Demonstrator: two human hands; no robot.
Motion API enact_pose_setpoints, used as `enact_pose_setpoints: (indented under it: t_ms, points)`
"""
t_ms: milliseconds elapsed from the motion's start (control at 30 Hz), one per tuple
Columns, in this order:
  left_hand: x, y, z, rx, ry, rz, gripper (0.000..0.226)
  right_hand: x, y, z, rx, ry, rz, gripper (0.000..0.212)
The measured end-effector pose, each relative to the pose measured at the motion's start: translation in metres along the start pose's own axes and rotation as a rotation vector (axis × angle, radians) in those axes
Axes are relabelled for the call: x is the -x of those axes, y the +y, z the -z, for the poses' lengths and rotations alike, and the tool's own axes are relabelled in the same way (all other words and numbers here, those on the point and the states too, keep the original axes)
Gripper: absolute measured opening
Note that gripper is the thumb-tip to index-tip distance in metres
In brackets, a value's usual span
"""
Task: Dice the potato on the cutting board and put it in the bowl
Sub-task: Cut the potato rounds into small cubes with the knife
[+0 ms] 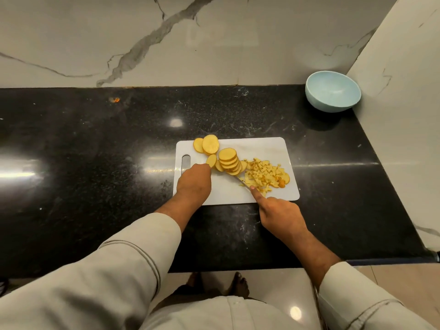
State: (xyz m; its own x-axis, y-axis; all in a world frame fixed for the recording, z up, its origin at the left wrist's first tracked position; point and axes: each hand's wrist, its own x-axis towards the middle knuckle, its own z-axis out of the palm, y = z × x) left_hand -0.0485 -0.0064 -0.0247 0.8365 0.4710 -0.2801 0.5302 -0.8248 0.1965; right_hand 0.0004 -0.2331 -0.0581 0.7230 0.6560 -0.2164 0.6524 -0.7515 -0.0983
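Dim, warm light — glare spots on countertop [95,144] (edges bowed).

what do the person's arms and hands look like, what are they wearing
Both arms wear loose, light beige long sleeves with stitched seams; the left sleeve and the right sleeve are pushed back, leaving the forearms bare. The left hand and right hand are bare, without gloves, and no rings or watch show.

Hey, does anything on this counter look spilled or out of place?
One potato slice at the cutting board's far left corner overhangs its edge. A small orange speck lies on the black counter near the wall. Nothing else stands out.
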Motion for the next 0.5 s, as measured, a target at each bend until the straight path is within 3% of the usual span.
enact_pose_setpoints:
  t_ms: [100, 200, 367, 500]
  points:
    - [-0.006, -0.012, 0.001, 0.238, 0.053, 0.077, 0.025, 0.002, -0.008, 0.000, -0.028, -0.005, -0.008, 0.060]
    - [-0.010, -0.018, 0.001, 0.394, 0.136, 0.027, 0.029, 0.009, -0.027, -0.003, -0.054, 0.004, -0.040, 0.060]
    - [-0.024, -0.017, 0.005, 0.355, 0.128, -0.112, 0.016, 0.015, -0.059, -0.010, -0.103, 0.022, -0.090, 0.061]
    - [-0.026, -0.027, 0.011, 0.440, 0.131, -0.071, 0.027, 0.017, -0.074, -0.009, -0.171, 0.072, -0.125, 0.062]
